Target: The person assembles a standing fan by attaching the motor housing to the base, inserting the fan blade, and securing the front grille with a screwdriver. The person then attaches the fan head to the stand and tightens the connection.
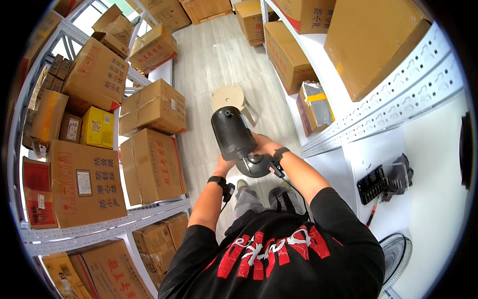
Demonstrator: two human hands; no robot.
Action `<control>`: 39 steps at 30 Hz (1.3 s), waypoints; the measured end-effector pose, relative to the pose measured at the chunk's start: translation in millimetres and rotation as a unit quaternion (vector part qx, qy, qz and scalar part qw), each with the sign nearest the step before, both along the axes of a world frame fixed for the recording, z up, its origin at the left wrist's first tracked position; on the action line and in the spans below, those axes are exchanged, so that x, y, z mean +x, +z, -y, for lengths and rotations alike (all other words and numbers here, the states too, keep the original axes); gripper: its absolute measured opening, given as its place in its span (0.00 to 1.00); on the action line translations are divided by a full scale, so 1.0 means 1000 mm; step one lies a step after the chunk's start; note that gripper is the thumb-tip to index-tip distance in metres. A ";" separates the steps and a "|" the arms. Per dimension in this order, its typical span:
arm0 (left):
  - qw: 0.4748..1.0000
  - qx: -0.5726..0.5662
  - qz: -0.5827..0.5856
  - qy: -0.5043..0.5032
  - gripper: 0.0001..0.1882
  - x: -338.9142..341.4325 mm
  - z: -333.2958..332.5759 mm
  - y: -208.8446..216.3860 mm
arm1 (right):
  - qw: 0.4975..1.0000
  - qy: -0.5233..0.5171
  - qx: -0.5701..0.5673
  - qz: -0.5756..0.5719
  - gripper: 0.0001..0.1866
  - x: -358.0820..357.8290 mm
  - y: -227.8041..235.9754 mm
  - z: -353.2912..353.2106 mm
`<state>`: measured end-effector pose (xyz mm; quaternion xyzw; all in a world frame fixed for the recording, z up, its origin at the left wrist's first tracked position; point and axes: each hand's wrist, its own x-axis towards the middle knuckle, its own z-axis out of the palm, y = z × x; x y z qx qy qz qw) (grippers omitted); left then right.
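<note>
Both of my hands hold a black appliance [231,132] with a glossy cylindrical body and a rounded base part [255,167]; its exact kind I cannot make out. My left hand [225,163] grips it low on the left, most of its fingers hidden beneath the body. On the right side, my right hand [265,144] is wrapped against it, the fingertips out of sight behind the casing. Just beyond the appliance stands a round beige stool [228,94] on the floor, partly covered by it. Each wrist wears a black band with a small device and cable.
Shelving on the left bears several cardboard cartons [154,167] and a yellow box [97,127]. On the right shelves are a large carton [371,45] and a grey taped box [315,107]. A black tool case [372,185] and a fan [396,261] are nearer on the right.
</note>
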<state>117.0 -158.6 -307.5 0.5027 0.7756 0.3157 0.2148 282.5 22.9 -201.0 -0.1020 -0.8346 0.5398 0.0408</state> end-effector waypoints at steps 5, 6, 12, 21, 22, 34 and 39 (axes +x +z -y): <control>0.999 0.020 -0.019 -0.045 0.17 -0.008 -0.014 0.011 | 0.998 -0.026 -0.007 0.057 0.35 -0.018 0.008 -0.005; 0.998 0.020 0.009 -0.060 0.18 -0.008 -0.021 0.025 | 0.994 -0.054 -0.080 0.052 0.33 -0.015 0.029 -0.005; 0.983 0.000 0.092 -0.160 0.20 -0.034 -0.045 0.058 | 0.972 -0.217 -0.083 0.025 0.26 -0.004 -0.014 0.020; 0.940 -0.050 0.166 -0.293 0.21 -0.053 -0.078 0.098 | 0.883 -0.460 -0.090 -0.035 0.28 0.013 -0.085 0.084; 0.948 -0.067 0.135 -0.280 0.21 -0.048 -0.078 0.097 | 0.878 -0.477 -0.008 -0.028 0.28 0.015 -0.075 0.094; 0.930 0.060 0.154 -0.327 0.16 -0.003 -0.074 0.027 | 0.775 -0.605 0.174 0.053 0.31 0.036 -0.069 0.167; 0.944 0.094 0.148 -0.280 0.18 0.009 -0.039 -0.050 | 0.895 -0.442 0.057 0.018 0.30 0.080 -0.065 0.138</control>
